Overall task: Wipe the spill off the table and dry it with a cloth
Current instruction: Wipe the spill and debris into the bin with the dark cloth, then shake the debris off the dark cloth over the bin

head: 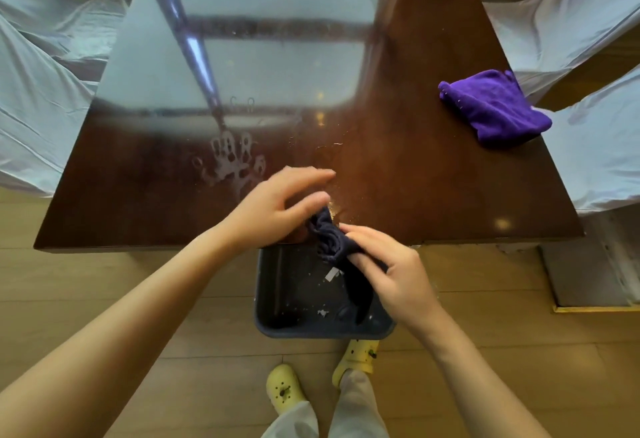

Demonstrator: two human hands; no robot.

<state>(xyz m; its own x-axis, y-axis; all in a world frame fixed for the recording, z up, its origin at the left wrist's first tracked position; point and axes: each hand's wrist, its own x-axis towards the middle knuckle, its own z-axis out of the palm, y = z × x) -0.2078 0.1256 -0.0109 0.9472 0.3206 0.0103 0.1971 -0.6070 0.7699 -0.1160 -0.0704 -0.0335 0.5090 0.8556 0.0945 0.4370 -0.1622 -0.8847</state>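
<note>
A dark navy cloth (pixel 334 241), twisted and bunched, hangs at the near edge of the glossy brown table (pixel 433 188), its tail dangling down over a dark bin. My right hand (pixel 391 273) grips the cloth's middle. My left hand (pixel 277 203) holds its upper end with thumb and fingers, the other fingers spread. Small wet droplets (pixel 334 209) glisten on the table just beyond the cloth. A damp handprint (pixel 235 160) marks the table to the left. A folded purple cloth (pixel 493 110) lies near the right edge.
A dark plastic bin (pixel 277 299) with scraps inside stands on the wooden floor below the table edge. My feet in yellow clogs (pixel 284 391) are behind it. White-covered seats (pixel 45 91) flank the table on both sides. A metal table base (pixel 588 271) sits at right.
</note>
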